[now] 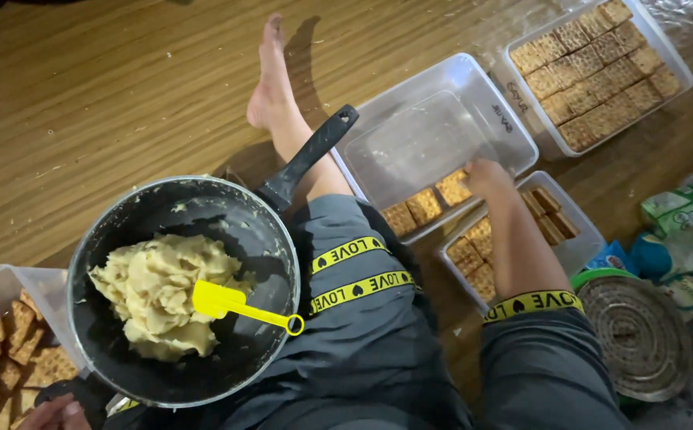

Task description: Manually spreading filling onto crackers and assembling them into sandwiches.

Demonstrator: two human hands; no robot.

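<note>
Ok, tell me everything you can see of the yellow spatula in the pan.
The yellow spatula looks like soft plastic or silicone: a flat, squarish blade and a thin handle ending in a small ring. It lies loose in the dark pan, blade resting on the pale dough, handle pointing toward the pan's rim on the lap side, the ring at the edge. No hand touches it.

The one camera sits on my head, looking steeply down over my lap and legs. It hangs close above the pan [183, 291], facing the wooden floor [107, 95] ahead.

Dim warm overhead light, soft blur
</note>
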